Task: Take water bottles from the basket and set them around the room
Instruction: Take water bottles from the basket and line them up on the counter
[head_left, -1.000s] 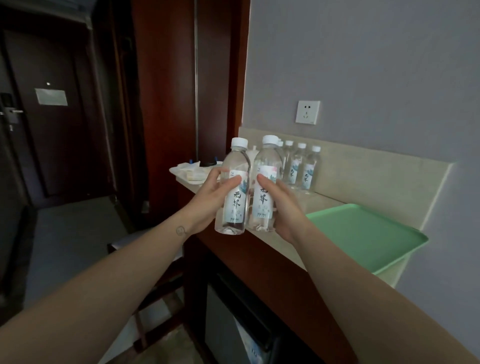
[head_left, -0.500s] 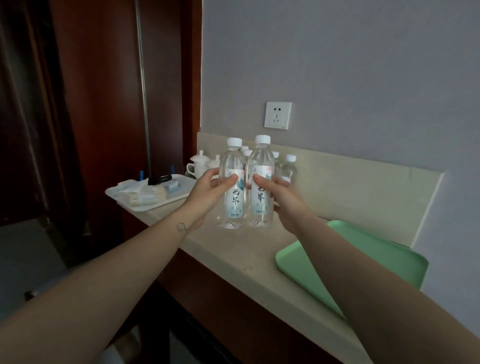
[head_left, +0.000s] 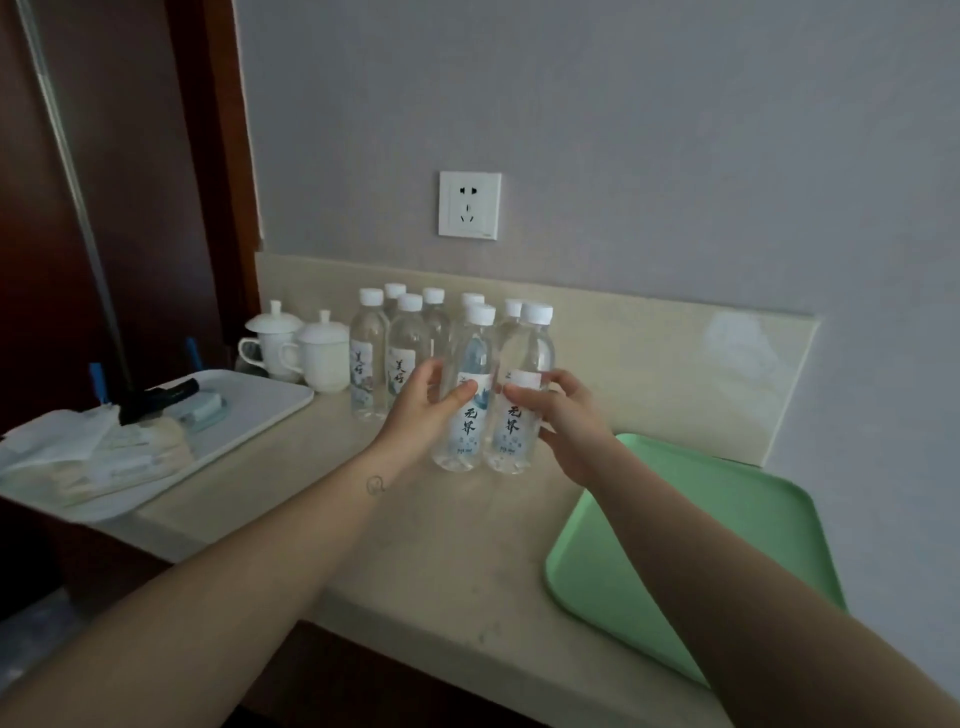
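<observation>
My left hand (head_left: 421, 415) grips a clear water bottle (head_left: 470, 431) with a white cap and a label. My right hand (head_left: 566, 421) grips a second bottle (head_left: 514, 431) of the same kind right beside it. Both bottles stand upright and side by side, low over the beige counter (head_left: 441, 561); whether their bases touch it I cannot tell. Just behind them several more water bottles (head_left: 387, 358) stand in a group against the backsplash. No basket is in view.
A green tray (head_left: 727, 519) lies on the counter at the right. A white tray (head_left: 249, 410) with packets and a dark item sits at the left, two white lidded cups (head_left: 306, 348) behind it. A wall socket (head_left: 469, 204) is above the bottles.
I have come closer to the counter and lowered both bottles toward its surface, in front of the standing group. The doorway and floor have left the view.
</observation>
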